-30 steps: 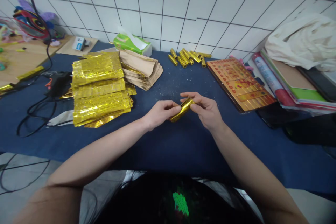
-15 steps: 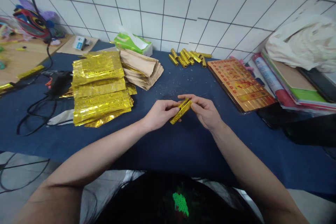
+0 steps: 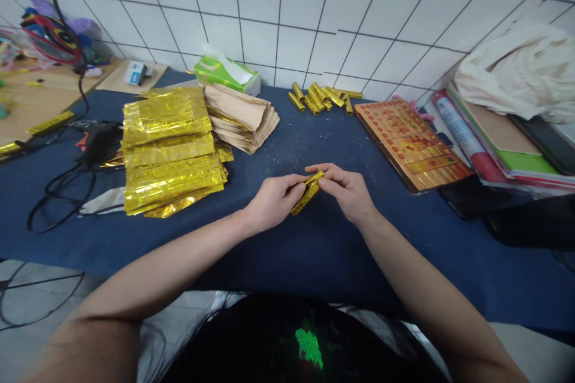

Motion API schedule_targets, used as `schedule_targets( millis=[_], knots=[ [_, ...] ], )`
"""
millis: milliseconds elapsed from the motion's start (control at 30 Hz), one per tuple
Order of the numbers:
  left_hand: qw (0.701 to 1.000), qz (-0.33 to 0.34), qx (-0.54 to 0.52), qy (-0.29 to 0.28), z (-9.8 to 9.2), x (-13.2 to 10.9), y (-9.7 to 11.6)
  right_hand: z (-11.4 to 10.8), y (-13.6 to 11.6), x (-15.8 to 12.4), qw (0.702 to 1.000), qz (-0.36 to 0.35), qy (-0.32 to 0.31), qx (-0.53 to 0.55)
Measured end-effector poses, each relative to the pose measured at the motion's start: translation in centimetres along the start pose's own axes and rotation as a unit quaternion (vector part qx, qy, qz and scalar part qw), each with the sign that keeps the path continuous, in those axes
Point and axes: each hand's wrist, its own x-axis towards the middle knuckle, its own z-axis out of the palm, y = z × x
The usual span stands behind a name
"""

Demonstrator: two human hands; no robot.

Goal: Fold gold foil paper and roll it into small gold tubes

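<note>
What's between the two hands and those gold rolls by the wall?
Only bare blue tablecloth, the head view shows, from left hand and right hand, pinching a foil roll, to the gold rolls.

Left of the left grip (image 3: pixel 273 200), a stack of gold foil sheets (image 3: pixel 168 149) lies on the blue-covered counter (image 3: pixel 314 251). A fan of brown paper sheets (image 3: pixel 245 116) touches its far right side, with a green tissue pack (image 3: pixel 224 73) behind that. A heap of small gold rolls (image 3: pixel 320 99) lies beyond both grips, near the tiled wall (image 3: pixel 314 12). Right of the right grip (image 3: pixel 348 191) sits a printed orange-gold pad (image 3: pixel 411 143), then stacked books (image 3: pixel 498 143) under a white cloth (image 3: pixel 521 72). A black corded tool (image 3: pixel 101 140) lies far left.
</note>
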Motion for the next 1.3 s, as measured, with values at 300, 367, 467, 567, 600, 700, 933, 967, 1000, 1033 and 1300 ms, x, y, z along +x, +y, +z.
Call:
schedule_targets(
  millis=[300,367,467,567,600,700,933,967,1000,1033,1300],
  knots=[
    [0.998,0.049,0.04,-0.003,0.04,0.01,0.24,0.56,0.4,0.01,0.996,0.081,0.04,-0.004],
    [0.997,0.062,0.044,-0.011,-0.03,0.04,0.31,0.67,0.42,-0.01,0.992,0.112,0.051,0.008],
    [0.995,0.083,0.055,-0.029,-0.23,0.11,0.34,0.71,0.31,0.1,0.985,0.153,0.058,0.06],
    [0.992,0.096,0.064,-0.048,-0.43,0.15,0.36,0.55,0.26,0.28,0.974,0.186,0.062,0.113],
    [0.992,0.097,0.067,-0.054,-0.48,0.15,0.37,0.49,0.29,0.33,0.971,0.193,0.064,0.124],
    [0.99,0.095,0.077,-0.068,-0.51,0.13,0.36,0.36,0.41,0.43,0.964,0.209,0.07,0.149],
    [0.988,0.103,0.074,-0.087,-0.34,0.08,-0.04,0.19,0.26,0.63,0.95,0.239,0.075,0.186],
    [0.988,0.106,0.07,-0.092,-0.34,0.08,-0.08,0.16,0.21,0.68,0.948,0.243,0.074,0.192],
    [0.987,0.109,0.064,-0.098,-0.34,0.08,-0.1,0.13,0.17,0.72,0.945,0.247,0.075,0.2],
    [0.987,0.111,0.058,-0.104,-0.33,0.08,-0.12,0.13,0.15,0.74,0.943,0.25,0.075,0.208],
    [0.99,0.099,0.045,-0.09,0.46,-0.19,-0.45,0.44,0.29,0.71,0.934,0.264,0.093,0.222]
  ],
)
